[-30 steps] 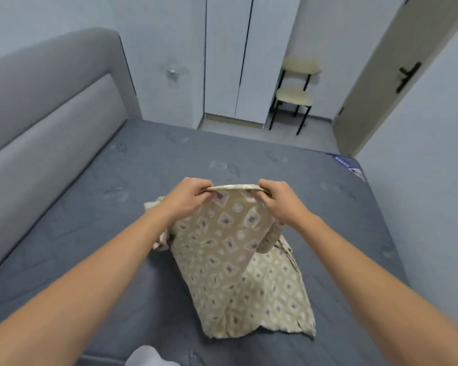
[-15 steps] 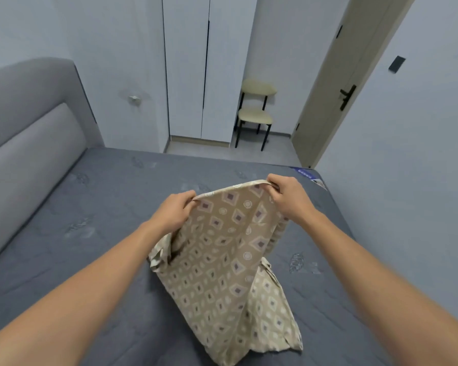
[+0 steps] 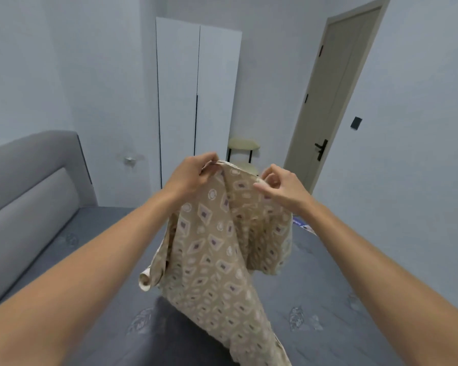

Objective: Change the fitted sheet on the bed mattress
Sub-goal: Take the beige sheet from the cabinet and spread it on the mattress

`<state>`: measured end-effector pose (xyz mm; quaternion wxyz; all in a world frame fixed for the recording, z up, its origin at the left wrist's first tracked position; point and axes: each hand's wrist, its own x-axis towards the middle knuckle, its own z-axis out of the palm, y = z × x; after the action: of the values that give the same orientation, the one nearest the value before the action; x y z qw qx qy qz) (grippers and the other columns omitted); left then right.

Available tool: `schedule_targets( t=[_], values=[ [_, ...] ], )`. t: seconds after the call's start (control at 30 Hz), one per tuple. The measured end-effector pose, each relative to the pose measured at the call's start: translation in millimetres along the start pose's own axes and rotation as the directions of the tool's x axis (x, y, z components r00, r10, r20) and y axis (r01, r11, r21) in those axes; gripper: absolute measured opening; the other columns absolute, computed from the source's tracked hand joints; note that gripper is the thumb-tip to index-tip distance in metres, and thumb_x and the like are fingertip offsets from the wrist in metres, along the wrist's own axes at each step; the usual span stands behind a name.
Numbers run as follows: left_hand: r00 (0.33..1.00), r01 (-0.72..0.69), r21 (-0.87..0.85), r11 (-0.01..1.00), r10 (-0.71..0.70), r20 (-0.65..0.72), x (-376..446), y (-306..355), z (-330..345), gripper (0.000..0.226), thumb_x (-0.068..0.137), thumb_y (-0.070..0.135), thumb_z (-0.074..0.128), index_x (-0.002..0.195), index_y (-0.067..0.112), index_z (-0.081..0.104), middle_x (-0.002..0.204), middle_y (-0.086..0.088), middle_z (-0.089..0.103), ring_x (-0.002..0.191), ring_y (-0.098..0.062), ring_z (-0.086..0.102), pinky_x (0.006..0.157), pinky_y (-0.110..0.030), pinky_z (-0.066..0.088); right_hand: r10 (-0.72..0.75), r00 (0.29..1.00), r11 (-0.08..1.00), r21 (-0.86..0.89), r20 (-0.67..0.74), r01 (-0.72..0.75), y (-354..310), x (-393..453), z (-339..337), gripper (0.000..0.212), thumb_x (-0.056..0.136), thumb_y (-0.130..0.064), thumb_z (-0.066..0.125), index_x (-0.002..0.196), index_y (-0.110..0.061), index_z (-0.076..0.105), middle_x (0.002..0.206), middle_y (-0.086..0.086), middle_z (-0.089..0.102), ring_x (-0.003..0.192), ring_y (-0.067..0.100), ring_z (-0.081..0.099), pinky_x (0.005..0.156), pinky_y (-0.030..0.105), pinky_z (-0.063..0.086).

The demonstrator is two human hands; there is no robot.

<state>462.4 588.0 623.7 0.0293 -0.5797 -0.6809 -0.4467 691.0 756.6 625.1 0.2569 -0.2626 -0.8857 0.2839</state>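
— Two white wardrobe doors point(image 3: 198, 101) stand beyond the bare grey mattress point(image 3: 315, 299)?
— Yes. Left hand point(image 3: 193, 171) and right hand point(image 3: 280, 187) each pinch the patterned sheet's point(image 3: 217, 249) top edge, raised above it.

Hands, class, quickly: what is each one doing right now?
Left hand: fingers grip the top edge of the patterned sheet.
Right hand: fingers pinch the same edge.

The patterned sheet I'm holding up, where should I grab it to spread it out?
Judging by the hang, keep to the top hem of the sheet, where the left hand and right hand already pinch it, and slide outward along it; the bunched folds below offer no clear edge.
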Motion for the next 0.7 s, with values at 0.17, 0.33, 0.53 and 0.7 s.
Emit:
schedule_targets(
  t=[0.17,0.33,0.53,0.7],
  values=[
    [0.995,-0.051,0.042,0.998,0.047,0.083,-5,16,6,0.015,0.104,0.023,0.062,0.09,0.028,0.059,0.071,0.014,0.059,0.065,-0.009,0.053,0.061,-0.033,0.04,-0.119,0.982,0.992,0.059,0.149,0.111,-24,2,46,0.029,0.085,-0.047,0.078,0.108,-0.033,0.068,0.108,-0.009,0.067,0.103,0.007,0.064,0.091,0.031,0.053],
    [0.993,0.023,0.012,1.0,-0.024,0.117,-35,-23,4,0.017,0.102,0.035,0.064,0.086,0.03,0.059,0.068,0.009,0.057,0.064,-0.015,0.051,0.062,-0.036,0.04,-0.075,0.991,0.993,0.101,0.112,0.063,-12,1,75,0.032,0.103,-0.032,0.059,0.083,-0.007,0.056,0.071,0.001,0.053,0.065,0.014,0.047,0.065,0.037,0.039],
    [0.901,0.235,-0.103,0.966,-0.177,0.396,-105,-75,32,0.038,0.085,0.036,0.086,0.069,0.023,0.054,0.063,0.015,0.048,0.061,-0.004,0.043,0.058,-0.027,0.029,-0.114,0.987,0.992,0.07,0.11,0.107,-24,-4,99,0.028,0.105,-0.02,0.063,0.079,-0.01,0.059,0.066,-0.006,0.047,0.059,0.007,0.037,0.059,0.024,0.032],
    [0.797,0.341,0.098,0.935,-0.343,0.497,-168,-133,69,0.041,0.084,0.031,0.08,0.066,0.01,0.049,0.06,-0.002,0.05,0.057,-0.008,0.045,0.06,-0.034,0.032,-0.063,0.989,0.997,0.055,0.132,0.056,1,-22,125,0.031,0.104,-0.022,0.063,0.074,-0.02,0.055,0.066,-0.008,0.049,0.06,0.006,0.041,0.06,0.024,0.034]
  ],
)
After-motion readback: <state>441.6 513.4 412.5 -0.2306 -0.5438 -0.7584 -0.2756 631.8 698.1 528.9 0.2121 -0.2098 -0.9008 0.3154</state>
